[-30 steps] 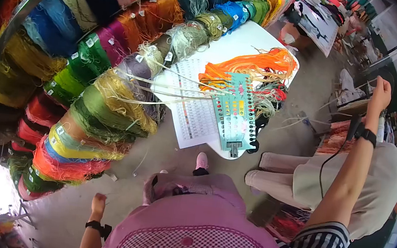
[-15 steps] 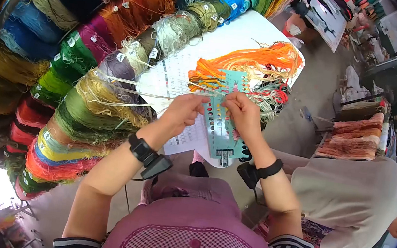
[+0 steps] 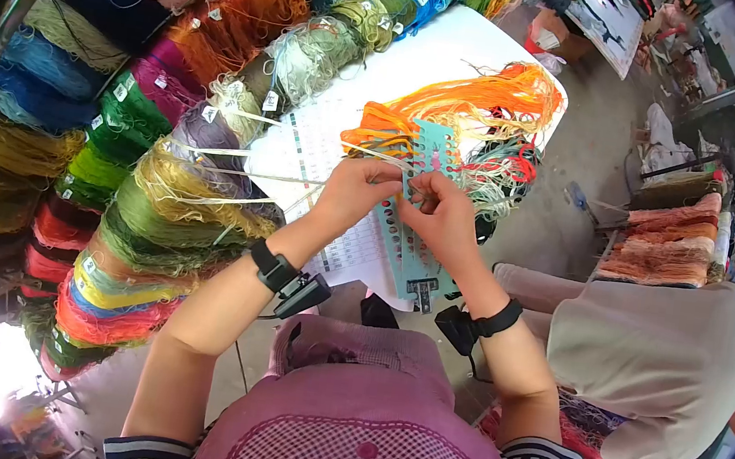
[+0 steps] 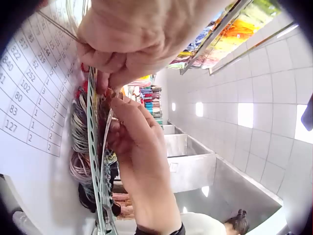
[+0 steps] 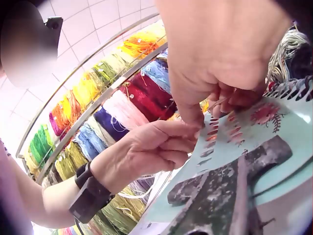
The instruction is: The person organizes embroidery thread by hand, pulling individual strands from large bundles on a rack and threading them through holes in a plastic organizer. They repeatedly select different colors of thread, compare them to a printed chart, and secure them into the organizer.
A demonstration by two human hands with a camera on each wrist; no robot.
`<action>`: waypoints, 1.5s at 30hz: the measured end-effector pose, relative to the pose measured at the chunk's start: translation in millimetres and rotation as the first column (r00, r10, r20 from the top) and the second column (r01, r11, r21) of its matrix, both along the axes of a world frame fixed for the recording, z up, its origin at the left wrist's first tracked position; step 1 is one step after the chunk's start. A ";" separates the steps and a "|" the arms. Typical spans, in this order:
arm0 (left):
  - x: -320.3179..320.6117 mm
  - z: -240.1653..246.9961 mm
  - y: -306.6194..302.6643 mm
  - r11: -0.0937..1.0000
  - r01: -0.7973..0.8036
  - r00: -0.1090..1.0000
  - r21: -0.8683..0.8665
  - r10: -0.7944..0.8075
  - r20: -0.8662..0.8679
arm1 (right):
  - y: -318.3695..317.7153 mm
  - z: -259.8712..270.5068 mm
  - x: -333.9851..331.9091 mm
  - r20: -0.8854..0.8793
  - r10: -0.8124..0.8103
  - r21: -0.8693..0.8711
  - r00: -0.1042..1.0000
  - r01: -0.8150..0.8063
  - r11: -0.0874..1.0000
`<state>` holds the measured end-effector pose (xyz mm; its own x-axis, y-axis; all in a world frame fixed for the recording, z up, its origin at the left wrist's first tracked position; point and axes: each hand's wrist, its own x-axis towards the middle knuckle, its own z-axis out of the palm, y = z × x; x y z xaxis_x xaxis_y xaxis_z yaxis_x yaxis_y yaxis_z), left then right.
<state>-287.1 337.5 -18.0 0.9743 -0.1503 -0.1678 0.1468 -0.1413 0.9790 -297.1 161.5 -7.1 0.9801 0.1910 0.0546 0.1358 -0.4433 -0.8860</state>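
card: teal card [image 3: 397,250] with rows of holes along its edges, lying on the counter [image 3: 469,36] in front of the person; a flower print shows on it in the right wrist view.
left hand: left hand [image 3: 351,198] has its fingers curled, thumb and finger pinching at the card's left edge; can't tell if a strand is caught between them.
right hand: right hand [image 3: 448,219] is bent over the card, fingers curled in and pinching a thin thread [image 5: 222,102]; its fingertips are close by the left hand's.
clip: dark metal clip [image 3: 420,291] at the card's near end.
orange thread: orange thread [image 3: 494,96] spread beyond the card, on the counter.
mixed thread: mixed thread [image 3: 504,175], grey, red and pale, bunched to the card's right.
sheet: printed sheet [image 3: 339,255] with number columns, to the card's left and partly under the arm.
pale strands: pale strands [image 3: 259,175] stretch from the rack side toward the hands.
rack: coloured skeins [image 3: 152,226] with small white tags hang in rows at the left.
far right: another person [image 3: 654,361] in a beige top, near salmon skeins [image 3: 658,251].
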 end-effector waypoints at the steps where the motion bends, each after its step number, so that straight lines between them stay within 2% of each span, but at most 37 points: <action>1: 0.8 -1.2 0.0 1.000 0.000 1.000 0.003 0.000 -0.001 | 0.3 -0.8 0.0 0.028 0.009 0.006 1.000 -0.009 1.000; 3: 2.3 -2.5 -0.4 0.995 0.036 0.995 -0.088 -0.045 -0.094 | 0.3 -0.9 -0.4 0.025 0.009 0.016 1.000 -0.009 1.000; 6: 2.9 -3.2 -0.5 0.992 0.030 0.980 -0.119 -0.053 -0.193 | -0.6 0.1 -1.1 0.016 0.010 0.012 1.000 -0.010 1.000; 10: 4.5 -5.3 -2.0 0.993 0.008 0.983 -0.116 -0.029 -0.181 | 0.2 1.1 -2.2 -0.011 -0.007 0.019 1.000 0.007 1.000; 13: 3.4 -7.3 -2.7 0.994 -0.028 0.971 -0.106 0.002 -0.239 | 0.0 -1.3 -2.3 -0.005 0.003 0.046 1.000 -0.002 0.999; 16: 0.4 -7.9 1.3 0.977 -0.068 0.968 -0.200 0.016 -0.251 | 1.0 2.5 -3.7 0.007 -0.029 0.013 1.000 0.029 1.000; 18: -1.4 0.6 7.8 0.950 -0.058 0.958 -0.307 -0.034 -0.285 | 0.1 2.6 -3.0 0.019 -0.021 -0.001 1.000 0.021 1.000; 22: -2.9 8.6 28.2 0.944 -0.092 0.929 -0.317 -0.033 -0.368 | 1.1 5.5 -3.1 0.026 -0.018 -0.038 1.000 0.019 0.999; 24: -3.2 7.9 38.5 0.781 -0.165 0.916 -0.603 -0.105 -0.387 | 0.7 3.1 -2.2 0.036 -0.016 -0.083 0.999 0.019 0.996; 25: -2.7 12.3 42.1 0.785 -0.161 0.916 -0.599 -0.108 -0.387 | 0.8 2.5 -2.3 0.041 -0.008 -0.136 0.999 0.013 0.991; 27: -2.4 25.5 46.9 0.424 -0.159 0.855 -0.892 -0.392 -0.339 | 1.1 6.6 -2.1 -0.021 -0.001 -0.179 1.000 -0.003 0.984; 28: 0.8 30.4 47.4 0.529 -0.101 0.835 -0.842 -0.415 -0.361 | 1.4 8.7 -2.2 -0.086 0.011 -0.225 0.996 -0.030 0.974; 29: 1.3 35.1 40.7 0.526 -0.104 0.837 -0.844 -0.412 -0.360 | 2.1 6.5 -2.8 -0.086 0.016 -0.229 0.996 -0.035 0.973; 30: 0.7 40.0 26.0 0.805 0.086 0.857 -0.587 -0.360 -0.369 | 3.6 1.8 -3.6 0.084 -0.008 -0.211 0.996 0.026 0.977; 31: 0.7 42.1 11.5 0.945 0.244 0.881 -0.218 -0.309 -0.357 | 5.5 0.5 -4.7 0.251 -0.035 -0.181 0.967 0.082 0.980; 32: 2.2 32.0 0.1 0.941 0.326 0.882 -0.087 -0.336 -0.329 | 5.8 1.6 -6.8 0.249 -0.024 -0.185 0.968 0.072 0.980; 34: 9.5 20.9 4.5 0.935 0.342 0.892 -0.091 -0.353 -0.281 | 5.6 9.4 -7.1 0.151 -0.043 -0.211 0.988 0.075 0.975; 35: 12.3 15.8 6.4 0.926 0.367 0.895 -0.092 -0.378 -0.235 | 4.7 10.5 -5.9 0.156 -0.040 -0.213 0.987 0.073 0.974; 36: 12.2 16.4 15.9 0.934 0.341 0.913 -0.108 -0.356 -0.200 | 3.6 10.9 -3.7 0.032 -0.023 -0.231 0.999 0.030 0.973; 37: 10.6 18.4 32.1 0.965 0.254 0.955 -0.056 -0.260 -0.145 | 2.4 11.0 -1.5 -0.091 -0.008 -0.242 0.996 -0.015 0.970; 38: 9.0 22.0 52.7 0.987 0.163 0.983 -0.009 -0.163 -0.084 | 1.6 9.7 0.2 -0.084 -0.007 -0.242 0.996 -0.013 0.970; 39: 5.9 48.8 75.0 0.998 0.059 0.979 -0.035 -0.065 -0.195 | 1.0 6.9 1.6 -0.075 -0.007 -0.245 0.997 -0.012 0.969; 40: 9.0 56.0 117.1 0.973 -0.089 0.915 -0.212 -0.005 -0.404 | 0.4 4.3 2.2 -0.067 -0.007 -0.248 0.998 -0.010 0.969; 41: 5.7 67.1 144.0 0.901 -0.232 0.912 -0.367 0.071 -0.404 | -0.3 2.8 2.2 -0.060 -0.008 -0.246 0.998 -0.007 0.969; 43: 1.0 71.0 217.4 0.645 -0.285 0.943 -0.709 0.058 -0.327 | 0.2 0.9 1.6 0.022 -0.004 -0.270 1.000 0.010 0.963; 44: -4.5 81.2 230.3 0.553 -0.452 0.892 -0.700 0.280 -0.354 | 1.6 -0.6 1.5 0.031 0.002 -0.265 1.000 0.007 0.964; 45: -12.6 91.3 243.9 0.419 -0.591 0.787 -0.690 0.486 -0.380 | 2.9 -1.0 1.6 0.026 -0.002 -0.304 1.000 0.010 0.953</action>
